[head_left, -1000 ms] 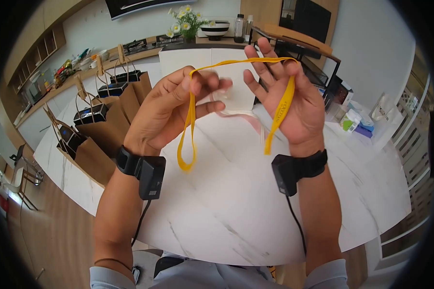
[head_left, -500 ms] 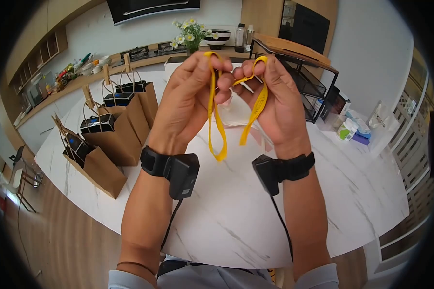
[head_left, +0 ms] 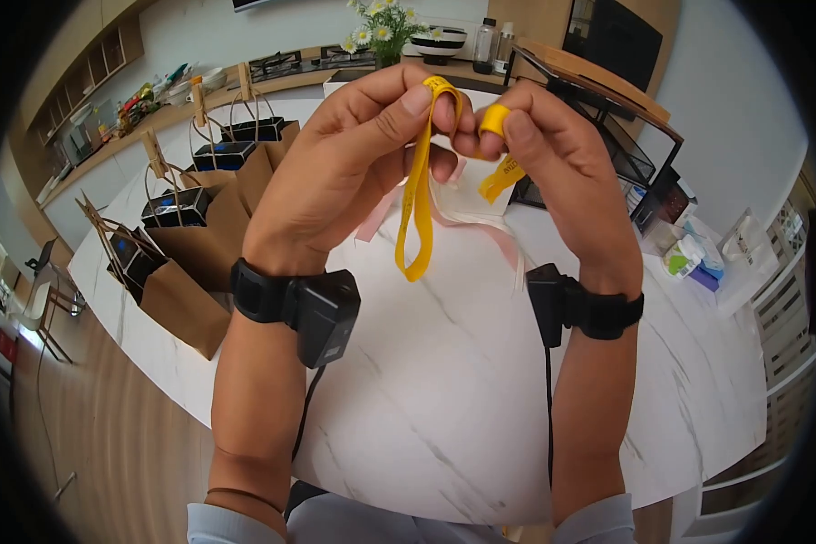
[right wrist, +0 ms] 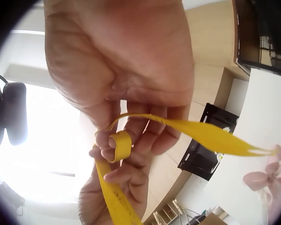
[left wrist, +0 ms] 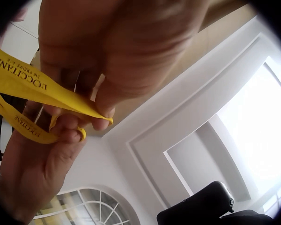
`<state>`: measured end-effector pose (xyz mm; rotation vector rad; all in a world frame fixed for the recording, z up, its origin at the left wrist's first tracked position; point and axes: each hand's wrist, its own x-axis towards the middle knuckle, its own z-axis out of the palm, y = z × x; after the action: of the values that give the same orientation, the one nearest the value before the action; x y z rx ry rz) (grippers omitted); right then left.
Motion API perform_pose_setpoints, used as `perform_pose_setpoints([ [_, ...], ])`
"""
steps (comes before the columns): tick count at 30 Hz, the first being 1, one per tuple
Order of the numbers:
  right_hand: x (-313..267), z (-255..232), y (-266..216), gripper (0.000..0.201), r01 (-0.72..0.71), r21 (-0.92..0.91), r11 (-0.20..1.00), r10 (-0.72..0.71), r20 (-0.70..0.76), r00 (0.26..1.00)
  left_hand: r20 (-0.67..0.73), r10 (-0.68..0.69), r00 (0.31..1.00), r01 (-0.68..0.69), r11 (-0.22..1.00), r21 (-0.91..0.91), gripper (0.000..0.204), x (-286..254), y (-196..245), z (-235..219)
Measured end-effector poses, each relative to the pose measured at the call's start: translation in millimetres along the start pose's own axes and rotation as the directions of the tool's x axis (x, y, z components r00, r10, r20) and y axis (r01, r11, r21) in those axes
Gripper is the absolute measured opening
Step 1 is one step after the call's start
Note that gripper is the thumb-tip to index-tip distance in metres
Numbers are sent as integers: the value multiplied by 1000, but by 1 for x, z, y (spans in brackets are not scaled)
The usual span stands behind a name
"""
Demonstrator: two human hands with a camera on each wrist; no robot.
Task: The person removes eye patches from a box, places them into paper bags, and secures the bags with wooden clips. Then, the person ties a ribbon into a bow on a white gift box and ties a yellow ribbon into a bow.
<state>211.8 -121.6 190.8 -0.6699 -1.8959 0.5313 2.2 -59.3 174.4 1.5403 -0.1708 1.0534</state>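
Observation:
In the head view both hands are raised above the table, fingertips close together, with a yellow printed ribbon (head_left: 413, 222) between them. My left hand (head_left: 354, 150) pinches it between thumb and fingers, and a long loop hangs below. The right hand (head_left: 567, 159) pinches the other part, where the ribbon curves over a fingertip and a short end hangs down. Lettering reading L'OCCITANE shows on the ribbon (left wrist: 25, 79) in the left wrist view. A small curl of the ribbon (right wrist: 123, 146) sits at the fingertips in the right wrist view.
Brown paper bags (head_left: 186, 304) with black boxes and clothespins stand in a row on the left of the marble-patterned table (head_left: 426, 390). Pink and white ribbons (head_left: 490, 231) lie behind the hands. Tissue packs (head_left: 689, 258) and a black rack (head_left: 607, 136) are at the right.
The hands were apart with the ribbon stretched between them; they have come together at the fingertips. The ribbon now bends round the right fingertip, and the head view has shifted slightly.

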Motion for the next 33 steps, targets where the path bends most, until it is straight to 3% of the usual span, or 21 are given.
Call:
perform_pose_setpoints([
  [1, 0, -3, 1, 28, -7, 10, 1000, 7, 0, 1000, 59, -66, 996, 66, 998, 2, 25, 0, -1, -3],
  [3, -6, -8, 6, 28, 15, 5, 1000, -16, 88, 996, -22, -116, 993, 117, 992, 38, 26, -3, -6, 3],
  [5, -7, -12, 8, 29, 13, 33, 999, -17, 115, 993, 35, -210, 977, 206, 974, 91, 26, -1, -10, 1],
  [7, -9, -19, 3, 31, -104, 86, 991, 84, 213, 973, 53, -195, 979, 191, 979, 68, 27, 2, -16, -1],
  [9, -8, -24, -3, 31, -151, 110, 982, 122, 233, 965, 90, -186, 978, 196, 974, -112, 30, 2, -17, -3],
  [10, -8, -24, -5, 31, -195, 133, 972, 156, 259, 953, 63, -187, 980, 193, 975, -111, 31, 2, -18, -3],
  [14, -7, -17, 7, 32, -128, 189, 974, 89, 204, 975, 92, -210, 973, 225, 949, -220, 30, 2, -22, -6],
  [16, -9, -13, 16, 32, -85, 175, 981, 72, 81, 994, 3, -113, 994, 107, 931, -350, 27, 2, -27, -6],
  [17, -9, -10, 21, 32, -89, 177, 980, 75, 80, 994, 1, -117, 993, 110, 930, -352, 27, 2, -29, -7],
  [19, -8, -6, 33, 30, -97, 397, 913, 97, 21, 995, -9, -66, 998, 57, 917, -395, 23, 2, -33, -11],
  [20, -7, -5, 39, 30, -98, 398, 912, 98, 21, 995, 1, -81, 997, 74, 905, -418, 24, 3, -35, -14],
  [22, -7, -5, 49, 31, -124, 631, 765, 119, 51, 992, -8, -89, 996, 78, 909, -410, 23, 2, -37, -12],
  [26, -10, -11, 61, 30, -109, 714, 692, 135, 21, 991, -50, -92, 995, 64, 914, -400, 26, -1, -43, -7],
  [30, -7, -17, 69, 26, -56, 824, 564, 44, 38, 998, -47, -70, 996, 45, 916, -398, 30, 2, -47, -6],
  [31, -7, -17, 71, 25, -55, 868, 493, 0, 63, 998, -1, -57, 998, 50, 897, -439, 33, 4, -48, -10],
  [33, -7, -14, 72, 25, -46, 883, 467, 21, 41, 999, 45, -42, 998, 59, 876, -479, 36, 5, -50, -12],
])
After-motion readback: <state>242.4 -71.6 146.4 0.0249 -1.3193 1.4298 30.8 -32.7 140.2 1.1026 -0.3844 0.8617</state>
